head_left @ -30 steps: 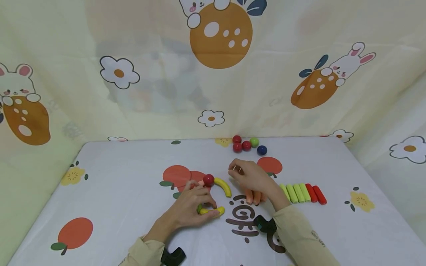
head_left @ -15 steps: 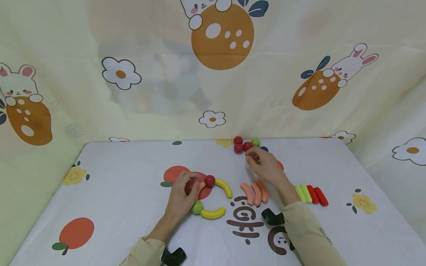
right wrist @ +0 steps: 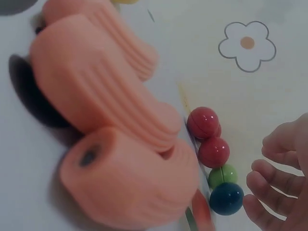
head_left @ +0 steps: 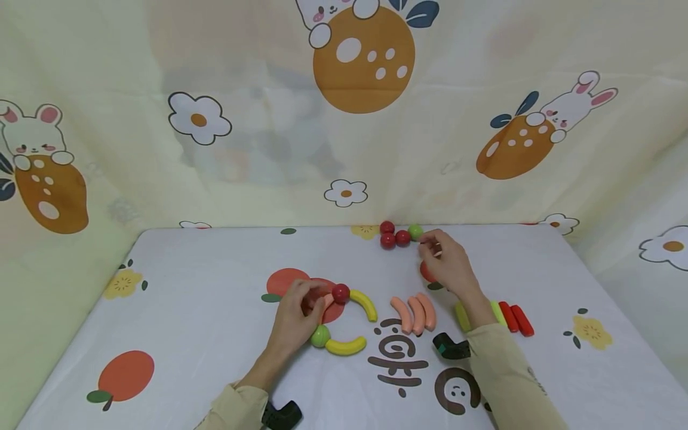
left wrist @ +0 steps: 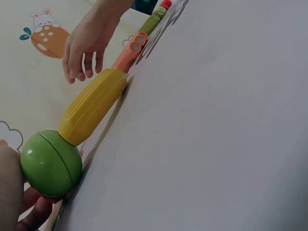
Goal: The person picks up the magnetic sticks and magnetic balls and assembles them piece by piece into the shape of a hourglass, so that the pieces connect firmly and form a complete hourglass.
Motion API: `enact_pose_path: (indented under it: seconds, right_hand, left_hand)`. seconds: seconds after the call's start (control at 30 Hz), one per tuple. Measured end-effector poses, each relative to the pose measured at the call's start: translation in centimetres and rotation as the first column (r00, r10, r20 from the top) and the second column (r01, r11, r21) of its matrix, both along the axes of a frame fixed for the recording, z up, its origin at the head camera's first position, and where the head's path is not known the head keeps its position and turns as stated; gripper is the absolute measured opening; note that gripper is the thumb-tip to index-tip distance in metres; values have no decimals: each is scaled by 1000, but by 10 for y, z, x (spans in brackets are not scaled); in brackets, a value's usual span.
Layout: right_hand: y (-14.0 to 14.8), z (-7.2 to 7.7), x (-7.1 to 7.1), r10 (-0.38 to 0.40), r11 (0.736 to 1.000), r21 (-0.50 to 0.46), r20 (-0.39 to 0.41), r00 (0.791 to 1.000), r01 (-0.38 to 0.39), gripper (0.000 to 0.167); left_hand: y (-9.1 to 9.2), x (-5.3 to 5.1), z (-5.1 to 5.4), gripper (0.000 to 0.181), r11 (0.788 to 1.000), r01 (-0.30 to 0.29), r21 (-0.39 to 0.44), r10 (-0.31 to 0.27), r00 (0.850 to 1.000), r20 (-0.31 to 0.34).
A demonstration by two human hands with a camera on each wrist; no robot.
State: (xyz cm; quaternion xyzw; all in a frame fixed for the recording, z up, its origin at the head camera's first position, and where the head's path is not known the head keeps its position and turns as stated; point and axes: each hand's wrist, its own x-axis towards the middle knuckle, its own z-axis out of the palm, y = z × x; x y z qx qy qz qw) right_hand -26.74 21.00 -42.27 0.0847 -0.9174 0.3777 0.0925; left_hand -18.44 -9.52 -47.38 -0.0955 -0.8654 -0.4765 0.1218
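Note:
My left hand [head_left: 294, 313] pinches a curved pink sausage-like piece [head_left: 328, 300], mostly hidden by the fingers. That piece meets a red ball [head_left: 341, 293], followed by a curved yellow piece [head_left: 364, 305]. A green ball [head_left: 320, 336] with another yellow piece [head_left: 346, 346] lies beside my left thumb, forming the lower side of an open curve. My right hand [head_left: 448, 263] hovers with loosely bent fingers near the back balls. In the right wrist view its fingertips are close to a dark blue ball [right wrist: 226, 198], which the hand hides in the head view; no grip shows.
Three pink pieces [head_left: 414, 314] lie mid-table. Beyond are red balls [head_left: 388, 240] and a green ball [head_left: 415, 232] by the curtain [head_left: 258, 179]. Green sticks [head_left: 462, 317], partly behind my right wrist, and two red sticks [head_left: 515, 319] lie to the right on the printed cloth [head_left: 215, 346].
My left hand has left the green ball and moved up to the pink piece beside the red ball. My right hand has moved back and to the right, over to the loose balls.

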Motion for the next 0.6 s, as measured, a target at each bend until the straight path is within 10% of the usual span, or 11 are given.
enact_pose_path:
  seconds: [0.6]
  right_hand:
    - [14,-9,-8,17,999,34,55,998,-19,38]
  left_hand:
    - [-1,-2,-1,21,1000,-21,23,20,1000,21]
